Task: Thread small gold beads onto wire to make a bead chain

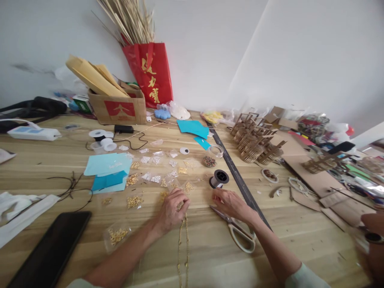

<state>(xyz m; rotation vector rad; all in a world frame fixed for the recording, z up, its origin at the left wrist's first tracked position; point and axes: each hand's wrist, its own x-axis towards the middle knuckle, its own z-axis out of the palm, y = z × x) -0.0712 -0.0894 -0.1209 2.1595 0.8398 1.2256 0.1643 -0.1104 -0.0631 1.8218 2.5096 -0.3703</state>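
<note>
My left hand (174,208) rests on the wooden table (210,248) with its fingers curled over the top end of a gold bead chain (183,248) that trails toward me. Small clear bags of gold findings (135,201) lie just beyond and left of it. My right hand (229,204) lies on the table, fingers together in a pinch near the scissors' blades; what it holds is too small to see. White-handled scissors (240,234) lie under its wrist. A spool of thread (219,178) stands just beyond it.
A long dark ruler (237,176) runs diagonally to the right. Also on the table are blue paper sheets (108,170), a dark tablet (51,252), a cardboard box (117,106), a red bag (150,74) of sticks and wooden lattice models (255,142). Another person's arm (373,232) shows far right.
</note>
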